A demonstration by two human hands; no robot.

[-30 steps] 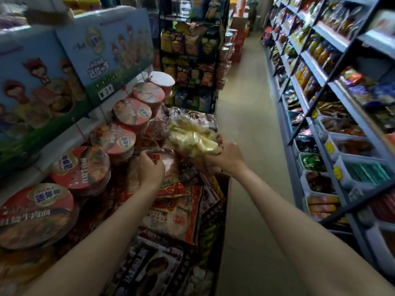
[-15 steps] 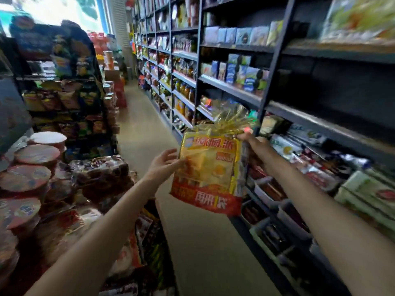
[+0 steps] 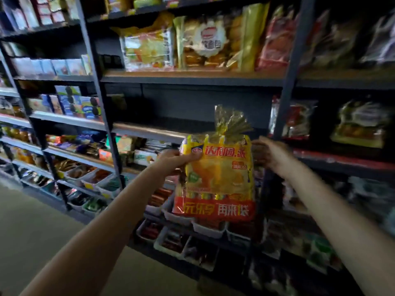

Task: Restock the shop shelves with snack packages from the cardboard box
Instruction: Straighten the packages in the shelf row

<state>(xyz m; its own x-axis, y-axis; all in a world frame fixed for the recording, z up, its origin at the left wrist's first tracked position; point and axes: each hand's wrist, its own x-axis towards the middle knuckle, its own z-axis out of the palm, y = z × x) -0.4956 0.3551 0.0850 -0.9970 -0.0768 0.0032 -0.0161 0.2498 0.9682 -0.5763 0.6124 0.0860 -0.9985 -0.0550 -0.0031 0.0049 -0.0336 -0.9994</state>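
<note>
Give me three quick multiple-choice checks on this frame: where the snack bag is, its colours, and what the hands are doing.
1. Where is the snack bag?
A. On the floor
B. Held up in front of the shelves
C. On the top shelf

2. Its main colours?
A. Yellow with a red band
B. Blue and white
C. Black

3. The hands?
A. Both hang idle
B. Only the right holds it
C. Left hand grips its left edge, right hand is at its right edge

Answers: 1 B, it is upright before the dark empty shelf; 2 A, red strip along the bottom; 3 C, thumb lies over the bag front.
</note>
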